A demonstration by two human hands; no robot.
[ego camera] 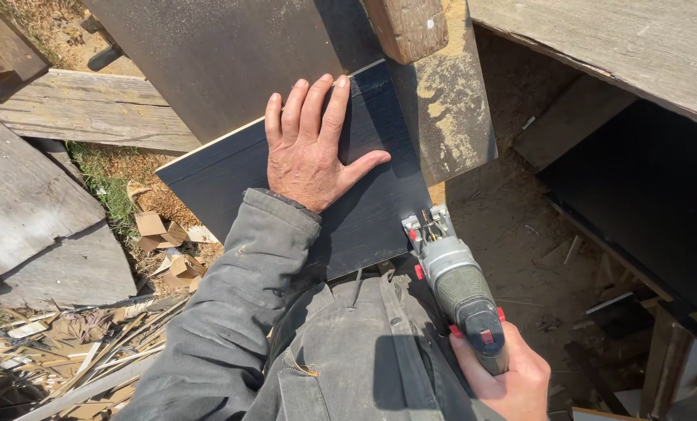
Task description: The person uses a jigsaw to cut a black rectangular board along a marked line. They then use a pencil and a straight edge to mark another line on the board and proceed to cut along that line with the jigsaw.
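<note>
**Sawing outdoors on a dusty yard**

Bare, sunlit dirt [512,226] lies below, strewn with offcuts [165,249] and splinters, with weathered planks [44,210] at the left. A black board [364,210] rests across a darker, sawdust-covered panel [442,117]. The left hand [311,148] lies flat on the board, fingers [317,101] spread and straight, gripping nothing. The right hand [504,374] is wrapped tight round the handle of a grey jigsaw [457,281], whose foot sits at the board's near right edge.
</note>
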